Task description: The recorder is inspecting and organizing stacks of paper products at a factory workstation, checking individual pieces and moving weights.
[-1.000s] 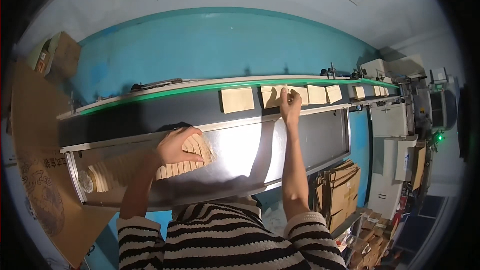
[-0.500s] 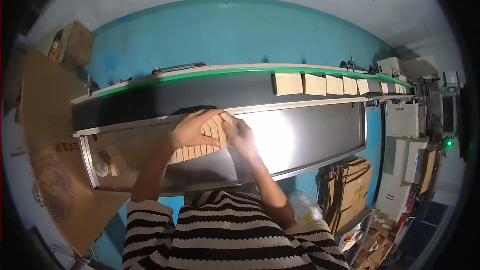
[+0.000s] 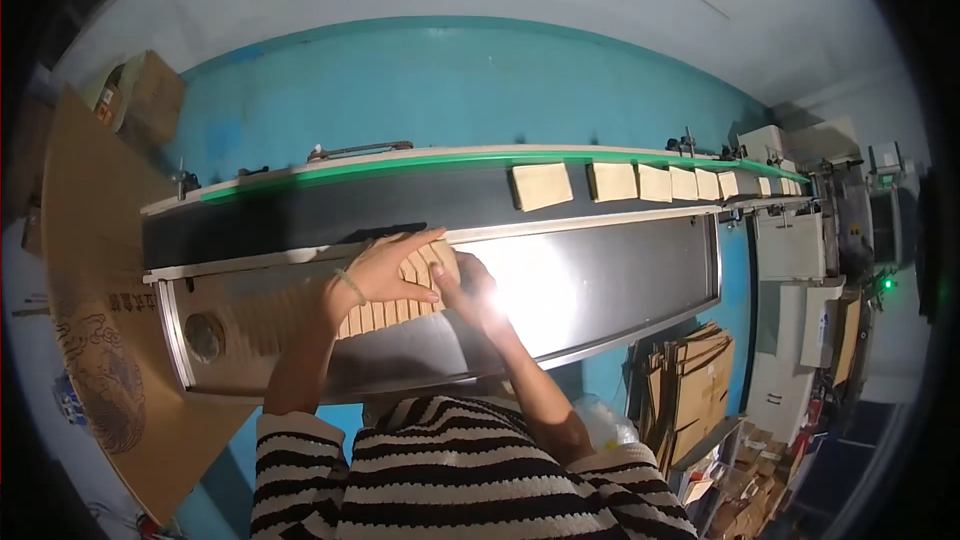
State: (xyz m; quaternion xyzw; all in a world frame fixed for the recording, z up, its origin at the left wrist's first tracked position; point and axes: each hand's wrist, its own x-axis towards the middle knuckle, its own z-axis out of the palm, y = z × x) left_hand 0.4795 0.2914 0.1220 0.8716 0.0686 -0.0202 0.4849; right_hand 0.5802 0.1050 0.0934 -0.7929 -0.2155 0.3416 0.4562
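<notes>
A row of tan, flat paper-like packets (image 3: 375,318) stands on edge, packed face to face, in a long metal tray (image 3: 610,270). My left hand (image 3: 385,275) lies over the row's right part, thumb and fingers spread across the packets and pressing on them. At the row's right end my right hand (image 3: 468,290) grips the last packets, its thumb on the near face. Its other fingers are partly hidden behind the row. The row's left part is dim and blurred beside my left forearm. Near the tray's left end sits a round, pale object (image 3: 205,338).
Behind the tray runs a dark conveyor belt (image 3: 440,195) with a green rail (image 3: 370,168). Several cream packets (image 3: 542,186) lie along it. A large cardboard sheet (image 3: 110,290) stands at left. Folded cartons (image 3: 690,390) lean at right below the tray.
The view has shifted slightly. Packets on the belt appear further left, with a wider gap after the first. Both hands stay at the row, my right hand slightly closer to my left.
</notes>
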